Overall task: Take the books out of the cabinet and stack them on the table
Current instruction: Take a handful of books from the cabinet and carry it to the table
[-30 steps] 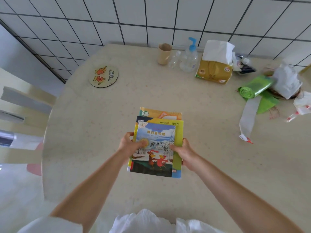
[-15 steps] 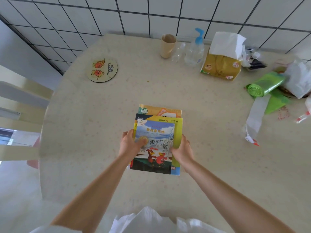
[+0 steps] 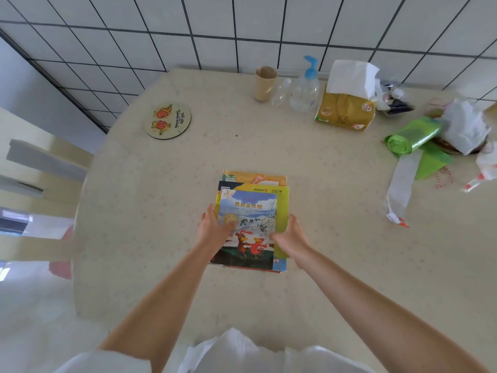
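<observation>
A stack of thin picture books lies on the beige table (image 3: 161, 211) right in front of me. The top book (image 3: 250, 208) has a blue sky and red birds on its cover. Under it a yellow-green book (image 3: 283, 208) sticks out on the right, and an orange book (image 3: 258, 178) shows at the far end. My left hand (image 3: 213, 228) grips the stack's left edge, thumb on the top cover. My right hand (image 3: 291, 236) holds the right edge, thumb on the cover too. The cabinet is out of view.
At the back of the table stand a beige cup (image 3: 265, 82), a pump bottle (image 3: 305, 88) and a tissue pack (image 3: 345, 109). A round coaster (image 3: 168, 120) lies far left. A green bag roll (image 3: 411, 135) and white plastic bags (image 3: 465, 125) crowd the right. A chair (image 3: 40, 179) stands at left.
Both hands keep the same hold on the stack. The stack has shifted slightly forward and settled on the table; my view has tilted a little.
</observation>
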`<state>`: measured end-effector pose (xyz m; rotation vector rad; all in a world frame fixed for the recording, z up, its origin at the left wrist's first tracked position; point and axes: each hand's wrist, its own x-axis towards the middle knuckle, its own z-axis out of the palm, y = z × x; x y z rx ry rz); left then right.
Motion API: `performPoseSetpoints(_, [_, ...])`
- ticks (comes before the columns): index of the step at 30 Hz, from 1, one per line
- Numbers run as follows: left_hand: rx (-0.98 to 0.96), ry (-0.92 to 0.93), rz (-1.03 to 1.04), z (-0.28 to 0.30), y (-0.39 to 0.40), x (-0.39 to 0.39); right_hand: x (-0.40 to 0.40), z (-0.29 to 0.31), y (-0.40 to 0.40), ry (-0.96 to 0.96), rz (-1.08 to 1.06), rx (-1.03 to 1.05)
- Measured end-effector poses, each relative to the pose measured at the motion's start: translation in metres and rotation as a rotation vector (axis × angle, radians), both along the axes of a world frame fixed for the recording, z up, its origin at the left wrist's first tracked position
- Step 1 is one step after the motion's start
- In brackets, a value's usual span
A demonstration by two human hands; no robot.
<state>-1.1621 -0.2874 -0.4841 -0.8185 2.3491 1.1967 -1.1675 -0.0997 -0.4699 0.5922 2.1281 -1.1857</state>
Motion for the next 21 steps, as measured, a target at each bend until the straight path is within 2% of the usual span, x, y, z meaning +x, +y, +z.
performPoseSetpoints(11, [-0.114, 0.306, -0.072, 0.033, 0.003, 0.048, 0.052, 0.041, 0.025, 0.229, 0.076, 0.053])
performPoseSetpoints(16, [0.017, 0.345, -0.108, 0.04, 0.034, 0.078, 0.092, 0.044, 0.041, 0.291, 0.006, 0.059])
performPoseSetpoints(21, [0.112, 0.334, -0.267, 0.044, 0.06, 0.118, 0.151, 0.039, 0.051, 0.329, -0.097, 0.117])
